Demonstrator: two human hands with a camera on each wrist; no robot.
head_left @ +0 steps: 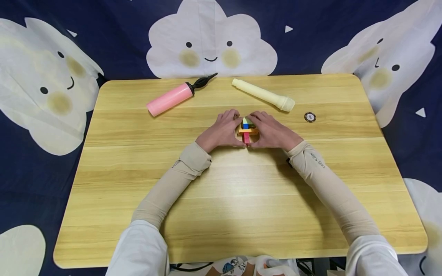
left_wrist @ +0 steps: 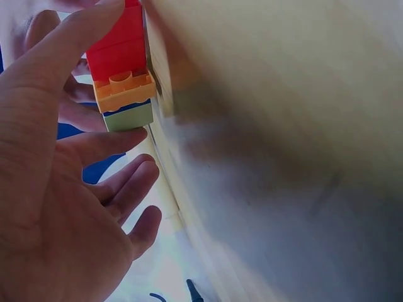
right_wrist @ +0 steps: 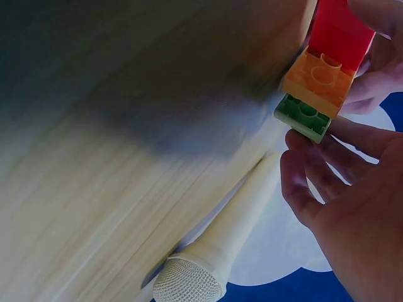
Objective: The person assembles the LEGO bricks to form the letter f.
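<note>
A small toy built of plastic building bricks [head_left: 246, 138] is between my two hands at the middle of the table. It has a stacked red part, an orange cross-piece, and blue and green bricks at the far end. My left hand [head_left: 224, 131] pinches it, thumb by the red bricks [left_wrist: 119, 53] and forefinger at the pale green brick [left_wrist: 129, 118]. From the other side my right hand [head_left: 275, 132] holds it, thumb by the red end and fingertips at the green brick [right_wrist: 302, 118]. Fingers partly cover the build in every view.
A pink hand pump [head_left: 170, 100] with a black nozzle lies beyond my left hand. The cream toy microphone [head_left: 264, 94] lies beyond my right hand, and a round black-and-white chip [head_left: 310, 117] is farther right. A cloud-patterned cloth hangs behind the wooden table [head_left: 221, 214].
</note>
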